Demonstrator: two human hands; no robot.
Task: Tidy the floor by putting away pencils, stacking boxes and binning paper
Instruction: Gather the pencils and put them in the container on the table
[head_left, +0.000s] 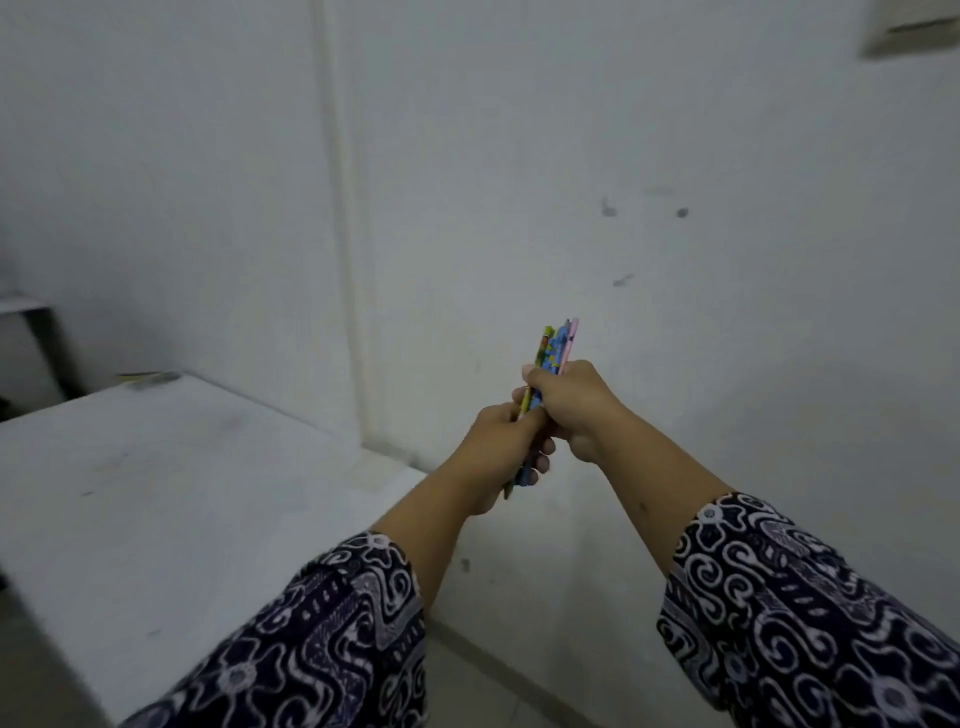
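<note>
A bundle of several patterned pencils (555, 347), yellow, blue and pink, stands nearly upright in front of the white wall. My right hand (574, 402) grips the bundle near its upper half, and my left hand (501, 447) grips the lower half just beneath. Both fists touch each other. The pencils' lower ends poke out under my left hand. Boxes, paper and a bin are not in view.
A white table top (156, 493) fills the lower left, its corner near my left forearm. A yellowish flat object (143, 378) lies at its far edge. The white wall (675, 208) stands close ahead, with a strip of floor (493, 691) below.
</note>
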